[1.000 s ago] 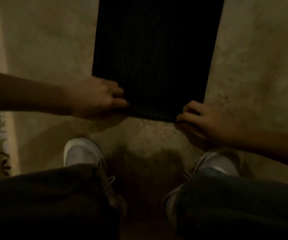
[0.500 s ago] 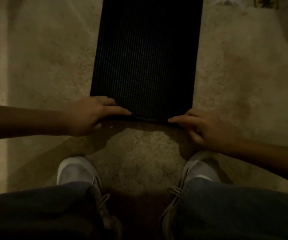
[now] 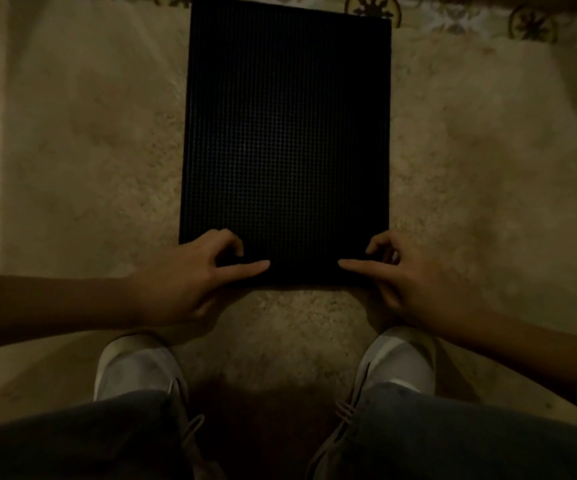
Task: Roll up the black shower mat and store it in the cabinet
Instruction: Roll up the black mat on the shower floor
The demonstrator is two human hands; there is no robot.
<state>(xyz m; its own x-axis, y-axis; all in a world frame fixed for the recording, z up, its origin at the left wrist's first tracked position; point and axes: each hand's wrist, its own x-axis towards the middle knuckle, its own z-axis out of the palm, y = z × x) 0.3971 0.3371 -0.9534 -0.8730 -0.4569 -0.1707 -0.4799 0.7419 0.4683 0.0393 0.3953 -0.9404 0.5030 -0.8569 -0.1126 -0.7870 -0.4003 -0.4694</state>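
Observation:
The black shower mat [image 3: 287,140] lies on a beige carpet in front of me, a dark rectangle with a fine grid texture. Its near edge is curled over into a small first turn. My left hand [image 3: 197,275] grips the near left corner of that turn, thumb pointing inward along the edge. My right hand [image 3: 404,275] holds the near right corner the same way. The far edge of the mat shows at the top of the view. No cabinet is in view.
The beige carpet [image 3: 89,150] has a patterned border along the top and left sides. My two white shoes [image 3: 134,368] stand just behind the mat's near edge, with my knees in grey trousers below. The scene is dim.
The view has tilted up, so the whole mat now shows. Both hands have shifted from lying on the near corners to pinching the edge, which has curled over.

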